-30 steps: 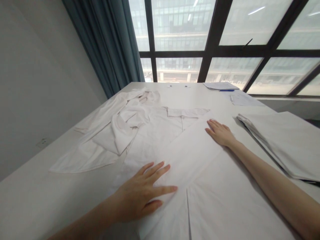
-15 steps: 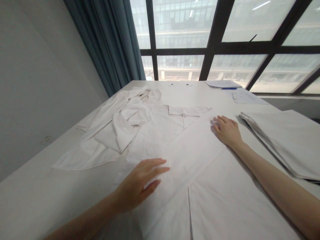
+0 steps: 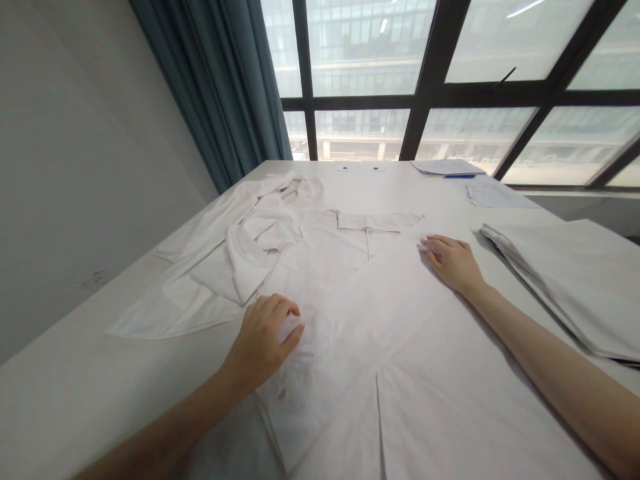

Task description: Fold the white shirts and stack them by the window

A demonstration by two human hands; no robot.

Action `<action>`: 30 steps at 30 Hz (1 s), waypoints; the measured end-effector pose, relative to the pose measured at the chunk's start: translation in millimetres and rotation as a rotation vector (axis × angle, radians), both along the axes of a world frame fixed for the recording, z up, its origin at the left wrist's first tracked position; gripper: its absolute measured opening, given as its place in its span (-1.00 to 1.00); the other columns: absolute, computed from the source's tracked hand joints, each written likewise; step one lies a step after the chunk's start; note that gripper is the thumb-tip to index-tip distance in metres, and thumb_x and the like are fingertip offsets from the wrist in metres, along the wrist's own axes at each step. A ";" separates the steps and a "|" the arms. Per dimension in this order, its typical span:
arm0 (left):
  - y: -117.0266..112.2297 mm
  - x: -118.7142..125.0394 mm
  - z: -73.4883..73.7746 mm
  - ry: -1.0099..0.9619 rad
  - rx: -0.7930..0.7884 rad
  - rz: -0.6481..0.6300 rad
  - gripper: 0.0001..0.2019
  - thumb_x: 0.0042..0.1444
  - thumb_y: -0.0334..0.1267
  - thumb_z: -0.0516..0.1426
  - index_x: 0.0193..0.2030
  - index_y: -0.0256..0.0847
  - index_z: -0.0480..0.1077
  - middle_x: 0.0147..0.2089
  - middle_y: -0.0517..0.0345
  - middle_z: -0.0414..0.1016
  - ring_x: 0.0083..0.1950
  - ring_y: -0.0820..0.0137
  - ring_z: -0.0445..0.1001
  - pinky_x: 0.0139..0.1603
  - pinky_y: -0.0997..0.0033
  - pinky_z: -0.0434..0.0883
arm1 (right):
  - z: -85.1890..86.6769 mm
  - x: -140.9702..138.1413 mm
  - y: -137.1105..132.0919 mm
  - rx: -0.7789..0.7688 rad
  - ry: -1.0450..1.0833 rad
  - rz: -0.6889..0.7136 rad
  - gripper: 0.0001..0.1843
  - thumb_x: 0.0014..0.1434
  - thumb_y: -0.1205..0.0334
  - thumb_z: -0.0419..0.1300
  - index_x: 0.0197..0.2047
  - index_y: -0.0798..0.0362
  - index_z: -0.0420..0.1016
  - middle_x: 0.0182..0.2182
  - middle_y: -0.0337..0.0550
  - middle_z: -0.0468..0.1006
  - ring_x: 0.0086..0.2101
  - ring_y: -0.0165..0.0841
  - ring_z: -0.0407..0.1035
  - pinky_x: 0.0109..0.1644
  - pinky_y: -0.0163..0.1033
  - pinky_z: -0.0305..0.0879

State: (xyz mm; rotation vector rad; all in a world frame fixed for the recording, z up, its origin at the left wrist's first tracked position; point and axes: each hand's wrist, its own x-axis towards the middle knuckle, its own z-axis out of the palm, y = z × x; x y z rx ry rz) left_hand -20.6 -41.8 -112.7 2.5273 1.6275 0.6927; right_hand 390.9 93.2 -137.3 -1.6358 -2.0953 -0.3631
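Note:
A long white garment (image 3: 400, 333) lies flat in front of me, with a diagonal folded band across it and a slit near the bottom. At its left side, my left hand (image 3: 265, 337) has its fingers and thumb curled round a bit of the cloth, which wrinkles beside it. Farther up, at the garment's right edge, my right hand (image 3: 453, 263) is closed with fingertips and thumb on a small gather of the fabric. The left forearm covers part of the lower left cloth.
Crumpled white clothing (image 3: 215, 273) lies at the table's left. A folded stack of white cloth (image 3: 590, 280) rests at the right. Papers (image 3: 447, 167) and a blue pen (image 3: 459, 176) lie at the far end, by the window. A blue curtain (image 3: 215, 87) hangs at the left.
My left hand has moved left and slightly up, and its spread fingers have curled onto the cloth, creasing it. The right hand's fingers have drawn in slightly at the same edge.

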 end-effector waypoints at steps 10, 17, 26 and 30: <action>-10.5 7.5 12.1 0.074 0.033 -0.062 -0.81 0.22 -0.28 0.05 -0.44 -0.18 0.32 -0.41 0.14 0.41 -0.29 0.29 0.37 -0.17 0.24 0.27 | -1.2 1.6 2.2 -0.083 0.023 0.001 -0.61 0.25 0.21 -0.03 0.00 0.04 0.55 0.02 -0.02 0.58 0.01 -0.16 0.45 0.10 -0.01 0.28; -17.8 6.2 15.5 0.073 -0.143 0.039 -0.85 0.28 -0.15 0.02 -0.15 -0.12 0.35 -0.65 0.42 0.24 -0.64 0.44 0.27 -0.53 0.48 0.06 | -1.8 1.6 3.1 -0.102 0.023 -0.013 -0.60 0.26 0.21 -0.05 0.00 0.06 0.54 0.01 -0.01 0.59 0.00 -0.17 0.45 0.11 -0.06 0.26; -19.2 6.8 18.0 0.166 0.087 -0.107 -0.90 0.25 -0.22 0.04 -0.22 -0.16 0.33 -0.33 0.17 0.45 -0.33 0.33 0.43 -0.34 0.40 0.27 | 5.0 1.0 0.2 -0.076 0.023 -0.072 -0.53 0.35 0.10 -0.15 0.01 0.10 0.51 -0.07 0.04 0.62 -0.04 -0.09 0.47 0.07 0.03 0.24; -34.3 18.8 22.0 0.215 0.086 -0.505 -0.73 0.22 -0.08 0.11 -0.42 -0.17 0.24 -0.36 0.15 0.37 -0.33 0.33 0.30 -0.29 0.31 0.26 | 5.7 -0.4 -0.9 -0.065 0.022 -0.084 -0.53 0.34 0.11 -0.15 0.00 0.09 0.52 -0.09 0.04 0.62 -0.05 -0.10 0.47 0.05 0.03 0.24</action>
